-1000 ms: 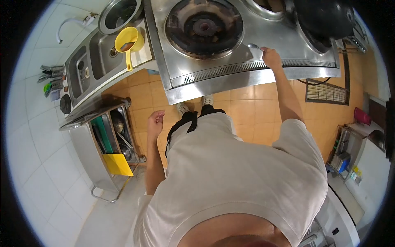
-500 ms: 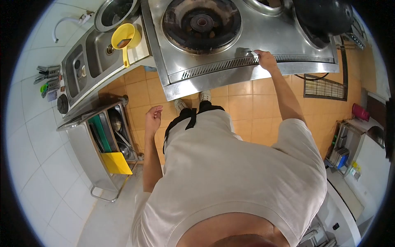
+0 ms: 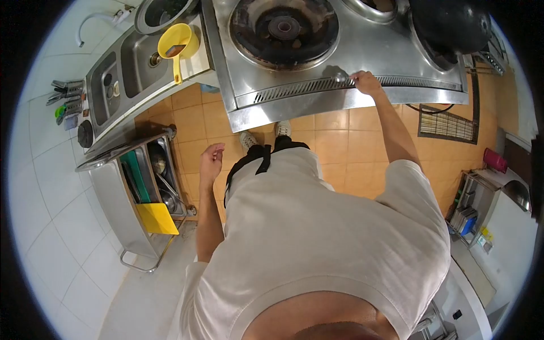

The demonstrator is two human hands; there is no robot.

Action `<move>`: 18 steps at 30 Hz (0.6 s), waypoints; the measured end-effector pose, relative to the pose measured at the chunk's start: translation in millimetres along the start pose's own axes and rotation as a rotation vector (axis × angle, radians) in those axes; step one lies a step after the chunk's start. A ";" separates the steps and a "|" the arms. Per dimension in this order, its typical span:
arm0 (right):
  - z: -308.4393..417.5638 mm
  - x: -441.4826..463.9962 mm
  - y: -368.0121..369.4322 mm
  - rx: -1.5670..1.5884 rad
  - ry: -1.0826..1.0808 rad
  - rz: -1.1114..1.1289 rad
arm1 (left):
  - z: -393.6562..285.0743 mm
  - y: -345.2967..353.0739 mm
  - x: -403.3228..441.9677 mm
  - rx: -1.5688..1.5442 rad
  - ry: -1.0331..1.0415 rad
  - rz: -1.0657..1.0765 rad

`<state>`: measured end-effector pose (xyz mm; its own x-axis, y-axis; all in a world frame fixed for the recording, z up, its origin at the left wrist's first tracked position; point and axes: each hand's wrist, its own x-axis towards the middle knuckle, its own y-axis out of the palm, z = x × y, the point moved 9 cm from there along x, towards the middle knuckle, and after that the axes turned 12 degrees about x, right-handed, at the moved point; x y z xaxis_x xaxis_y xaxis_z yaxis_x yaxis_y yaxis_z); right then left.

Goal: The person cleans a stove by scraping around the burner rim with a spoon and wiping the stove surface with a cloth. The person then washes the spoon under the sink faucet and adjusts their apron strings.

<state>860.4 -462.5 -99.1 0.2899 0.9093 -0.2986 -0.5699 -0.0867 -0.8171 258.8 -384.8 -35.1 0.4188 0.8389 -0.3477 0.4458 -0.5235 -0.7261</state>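
Note:
My right hand [image 3: 368, 84] reaches over the front of the steel stove [image 3: 286, 84], its fingers closed on a small shiny metal piece with a rounded end [image 3: 340, 77]. That piece sticks out to the left of my fingertips, low over the slotted vent strip, and I cannot make out its exact kind. To the left of my body hangs my left hand [image 3: 211, 161], loosely curled with fingers apart and nothing in it. The nearest things to it are the stove's front corner and the rolling cart.
A large burner ring [image 3: 285, 28] occupies the stove's left side; a black wok [image 3: 450, 25] sits at the right. On the sink counter stands a yellow dipper [image 3: 187, 41]. The metal cart [image 3: 127, 209] at left carries a yellow board [image 3: 157, 219]. A shelf unit [image 3: 470, 198] stands at right.
The view has shifted slightly, and the stove now appears a little higher and further right. My right hand keeps its grip, with the rounded metal end showing more plainly. The left hand stays put.

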 end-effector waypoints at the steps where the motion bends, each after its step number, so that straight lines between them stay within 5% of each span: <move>1: 5.7 -6.3 1.7 0.013 0.039 0.113 | 4.5 0.3 1.1 -0.018 0.001 -0.002; 3: 13.8 -11.4 5.5 0.088 0.066 0.208 | 11.6 1.8 3.5 -0.056 0.004 -0.008; 6: 25.2 -12.9 -19.7 0.234 0.100 -0.031 | 19.4 3.0 1.0 -0.064 -0.004 -0.015; 10: 95.1 0.3 -16.6 0.136 -0.356 -0.247 | 20.2 1.2 -4.7 -0.088 -0.023 -0.027; 13: 156.7 -4.2 2.2 0.017 -0.384 -0.183 | 18.6 -1.6 -7.5 -0.085 -0.025 -0.033; 18: 153.2 5.9 27.6 -0.060 -0.307 -0.210 | 19.7 -1.9 -8.1 -0.081 0.010 -0.052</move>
<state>728.5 -397.2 -47.8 0.1463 0.9887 0.0330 -0.4739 0.0993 -0.8749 238.9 -387.7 -42.6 0.4010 0.8638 -0.3051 0.5293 -0.4903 -0.6924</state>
